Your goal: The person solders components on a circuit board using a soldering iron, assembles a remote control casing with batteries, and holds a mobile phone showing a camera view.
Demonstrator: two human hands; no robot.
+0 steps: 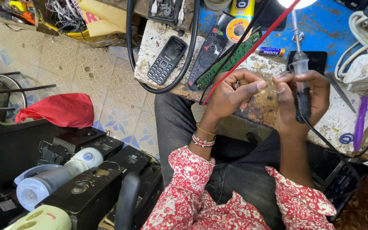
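While two hands work, one soldering iron (302,91), one keypad phone (166,59)

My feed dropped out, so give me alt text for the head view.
Seen from above, the right hand grips a soldering iron while the left hand pinches a small part beside a red wire, over a stained workbench with a keypad phone, remote control and green circuit board.

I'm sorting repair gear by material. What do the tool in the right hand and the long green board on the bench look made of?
Soldering iron: dark, matte handle that looks like plastic, with a bare metal shaft that glints. Green board: a stiff, flat circuit-board laminate, seemingly resin, with a slightly glossy green coat and small dots along it.
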